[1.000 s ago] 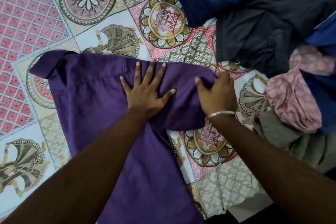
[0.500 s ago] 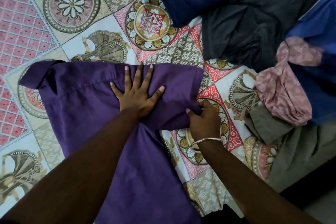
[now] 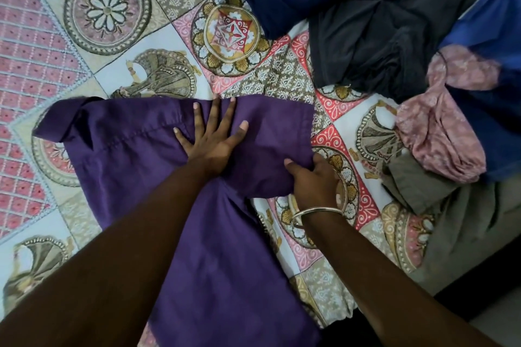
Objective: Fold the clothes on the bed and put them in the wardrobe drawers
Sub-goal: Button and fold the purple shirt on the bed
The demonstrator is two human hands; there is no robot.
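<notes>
Purple garment (image 3: pixel 135 155): spread on the bed (image 3: pixel 93 65), body running toward the person, sleeve folded across the top.
Left hand (image 3: pixel 210 139): flat, fingers splayed, pressing the cloth, likely to pin the fold.
Right hand (image 3: pixel 314 180): fingers curled on the sleeve's lower right edge, apparently tucking it inward.
Change: a second ago the right hand gripped the sleeve higher up; it has drawn down and nearer.
Unfolded pile (image 3: pixel 394 36): dark, blue and pink clothes, upper right, apart.

Bedsheet (image 3: pixel 93 70) free left — clothes pile (image 3: pixel 394 36) blocks rt.
</notes>
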